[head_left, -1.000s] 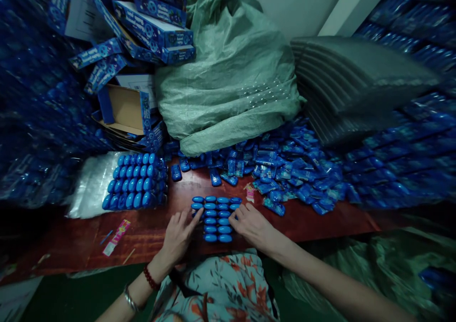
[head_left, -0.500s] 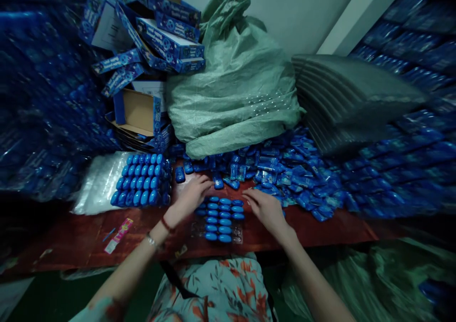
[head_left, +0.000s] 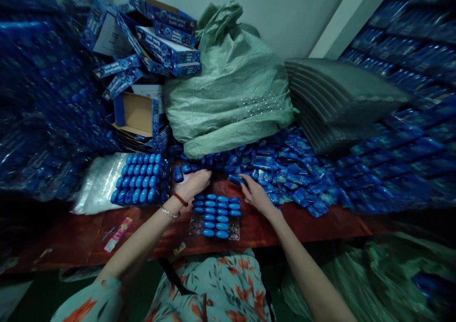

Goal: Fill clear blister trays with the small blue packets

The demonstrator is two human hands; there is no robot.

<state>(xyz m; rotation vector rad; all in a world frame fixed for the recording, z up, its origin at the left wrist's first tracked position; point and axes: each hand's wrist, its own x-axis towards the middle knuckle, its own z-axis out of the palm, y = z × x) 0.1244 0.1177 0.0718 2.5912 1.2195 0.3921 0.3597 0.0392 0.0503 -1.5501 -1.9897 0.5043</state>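
A clear plastic tray lies in front of me, with rows of glossy blue egg-shaped pieces in it. Hollows at its two near corners hold no piece. Beyond the tray's far left corner, my left hand is closed, its fingertips together. Whatever it grips is mostly hidden. My right hand pinches a small blue packet between thumb and fingers, beside the loose heap. Two more blue pieces lie just behind my left hand.
Filled trays are stacked at left on clear plastic bags. A heap of blue packets spreads to the right. Behind are a large green sack, printed boxes and grey foam sheets. A pink strip lies near the front edge.
My right hand has moved away from the tray to the heap and closed on a blue packet. My left hand has shifted slightly farther back, and the packets near its fingertips have been disturbed.
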